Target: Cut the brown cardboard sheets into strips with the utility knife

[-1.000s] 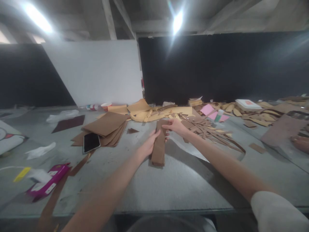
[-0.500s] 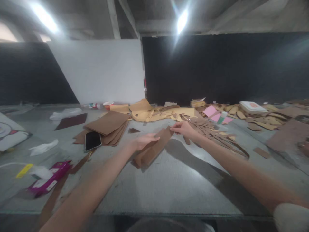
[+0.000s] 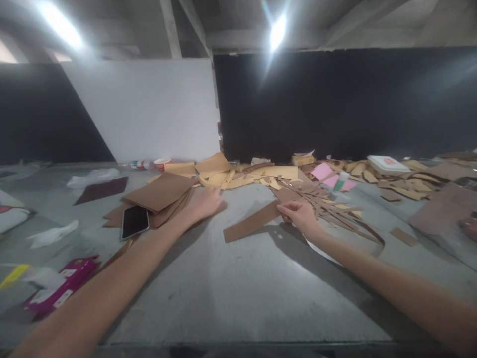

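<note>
My right hand [image 3: 300,215] pinches the upper right end of a brown strip [image 3: 251,221], which looks like leather or card. The strip slants down to the left, its far end close to the tabletop. Over to the left, my left hand [image 3: 207,203] is closed over another brown strip [image 3: 222,207]; only its edge shows past the fingers and below the wrist. Beside that hand lies a stack of brown sheets [image 3: 164,189], with a black-screened phone [image 3: 134,222] on its near left part. Thin brown offcuts [image 3: 335,211] lie beyond my right hand.
The grey table [image 3: 238,293] holds tan scraps [image 3: 261,173] along the back. Pink sheets [image 3: 323,172], a green-and-white bottle [image 3: 340,181] and a white box [image 3: 387,164] stand at right. A magenta device [image 3: 61,288] and crumpled tissue [image 3: 54,234] lie at left.
My left hand has moved left and away, toward the stack, with one brown strip. My right hand has drawn the other strip to the right, so the two strips are now apart.
</note>
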The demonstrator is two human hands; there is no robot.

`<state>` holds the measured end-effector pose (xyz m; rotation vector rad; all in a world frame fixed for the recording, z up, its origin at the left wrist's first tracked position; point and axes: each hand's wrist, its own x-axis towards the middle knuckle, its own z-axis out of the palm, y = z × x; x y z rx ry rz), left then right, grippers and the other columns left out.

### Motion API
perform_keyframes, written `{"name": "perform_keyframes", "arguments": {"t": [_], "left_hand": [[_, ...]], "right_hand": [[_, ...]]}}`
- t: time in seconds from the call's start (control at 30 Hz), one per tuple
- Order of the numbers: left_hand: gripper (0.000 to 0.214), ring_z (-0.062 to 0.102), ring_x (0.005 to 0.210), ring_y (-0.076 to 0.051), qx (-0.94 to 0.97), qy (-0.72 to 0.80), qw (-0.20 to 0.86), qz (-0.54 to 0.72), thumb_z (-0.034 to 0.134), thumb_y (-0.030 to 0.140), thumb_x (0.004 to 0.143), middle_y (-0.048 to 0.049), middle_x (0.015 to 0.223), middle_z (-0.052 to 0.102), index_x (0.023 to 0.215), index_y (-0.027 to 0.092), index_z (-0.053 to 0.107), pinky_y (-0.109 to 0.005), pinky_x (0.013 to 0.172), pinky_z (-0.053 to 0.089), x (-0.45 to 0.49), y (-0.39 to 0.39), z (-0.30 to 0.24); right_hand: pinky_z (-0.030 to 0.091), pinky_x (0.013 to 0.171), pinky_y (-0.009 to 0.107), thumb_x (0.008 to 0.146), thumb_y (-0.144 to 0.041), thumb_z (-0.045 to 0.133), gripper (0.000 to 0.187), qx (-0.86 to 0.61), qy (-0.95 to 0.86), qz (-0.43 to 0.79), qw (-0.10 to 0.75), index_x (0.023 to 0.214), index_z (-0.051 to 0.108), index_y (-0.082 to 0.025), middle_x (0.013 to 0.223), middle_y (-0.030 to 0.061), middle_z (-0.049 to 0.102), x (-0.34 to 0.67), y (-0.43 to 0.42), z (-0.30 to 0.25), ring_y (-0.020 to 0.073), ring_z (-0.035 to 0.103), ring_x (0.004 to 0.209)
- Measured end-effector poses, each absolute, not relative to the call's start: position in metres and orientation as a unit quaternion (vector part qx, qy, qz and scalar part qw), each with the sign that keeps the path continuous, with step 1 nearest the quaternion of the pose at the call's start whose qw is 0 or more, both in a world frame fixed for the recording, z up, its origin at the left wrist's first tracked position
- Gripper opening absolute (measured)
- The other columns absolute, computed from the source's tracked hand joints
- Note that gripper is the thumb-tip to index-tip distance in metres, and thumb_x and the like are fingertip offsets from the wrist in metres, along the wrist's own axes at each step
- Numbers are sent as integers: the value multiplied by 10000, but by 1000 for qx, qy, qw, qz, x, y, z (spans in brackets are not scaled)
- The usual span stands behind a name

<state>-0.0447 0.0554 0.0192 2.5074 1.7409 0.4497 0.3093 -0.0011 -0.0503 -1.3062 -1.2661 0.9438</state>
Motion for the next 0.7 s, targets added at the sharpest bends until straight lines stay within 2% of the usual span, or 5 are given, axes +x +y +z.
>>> {"name": "perform_keyframes", "arguments": {"t": [0.1,0.23,0.43,0.57,0.7], "left_hand": [[448,682,1283,-313,835,504,104,196,595,509,1047,-154,1407,716,1356,189,652,-432,1089,525,1,35,7],[703,619,1402,-376,854,455,128,219,748,597,963,-164,1516,653,1525,221,553,-506,1139,513,49,10,-20],[472,649,1325,-342,854,428,143,258,732,338,1000,-125,1397,699,1441,233,600,-503,1104,542,58,7,-49],[478,625,1346,-322,848,420,180,269,737,325,1002,-107,1422,678,1456,265,598,-498,1125,535,54,8,-52],[472,596,1358,-321,845,414,205,270,736,322,1008,-99,1411,673,1460,281,605,-515,1140,523,52,10,-52]], "right_hand": [[366,513,278,701,-695,844,576,-552,-542,370,514,864,834,-143,559,22,648,302,6,-56,142,519,505],[395,530,290,750,-680,796,537,-551,-552,358,513,847,836,-153,549,25,657,292,12,-61,166,558,512],[466,573,308,853,-579,719,405,-549,-595,347,473,839,832,-191,616,35,729,289,10,-67,203,645,557],[529,692,324,926,-486,676,318,-525,-648,310,457,867,829,-214,853,58,830,293,13,-66,230,733,737],[510,680,309,962,-361,667,217,-521,-687,241,445,898,825,-226,838,39,805,297,19,-65,201,693,700]]}}
